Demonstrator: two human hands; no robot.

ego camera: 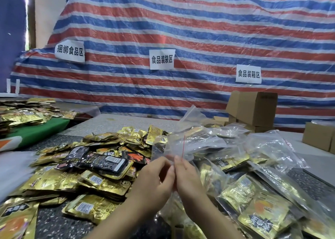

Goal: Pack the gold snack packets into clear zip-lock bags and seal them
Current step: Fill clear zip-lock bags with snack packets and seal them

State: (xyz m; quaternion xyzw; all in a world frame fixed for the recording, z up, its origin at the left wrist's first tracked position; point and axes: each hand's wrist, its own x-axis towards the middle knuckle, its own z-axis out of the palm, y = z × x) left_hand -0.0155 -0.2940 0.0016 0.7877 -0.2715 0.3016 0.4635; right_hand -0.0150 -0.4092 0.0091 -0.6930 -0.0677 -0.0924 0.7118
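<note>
Left hand [154, 180]: fingertips pinching one lip of an empty clear zip-lock bag [183, 148], likely prising its mouth apart.
Right hand [188, 175]: pinching the opposite lip.
Gold snack packets [76, 180]: heaped at table's left, within reach.
Filled bags [253, 193]: stacked right.

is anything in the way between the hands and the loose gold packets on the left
Nothing visible blocks the way. Both hands, left and right, pinch a clear zip-lock bag with a red seal line, so neither grip is free. The heap of loose gold foil snack packets lies uncovered just left of the left hand.
</note>
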